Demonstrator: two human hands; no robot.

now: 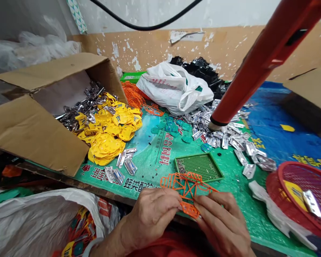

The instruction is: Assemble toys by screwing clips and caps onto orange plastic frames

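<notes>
An orange plastic lattice frame (186, 187) lies flat at the front edge of the table, between my hands. My left hand (157, 208) pinches its near left side with thumb and forefinger. On its near right side my right hand (220, 216) grips the frame, fingers bent over it. Just behind the frame stands a shallow green mesh tray (199, 167) with small metal bits along its left end. My fingertips hide part of the frame's near end.
A cardboard box (42, 132) spills yellow plastic pieces (109, 132) at the left. Silvery metal clips (230, 139) lie under a slanted red pole (256, 67). A white plastic bag (173, 87) sits at the back, a red basket (280, 178) at the right.
</notes>
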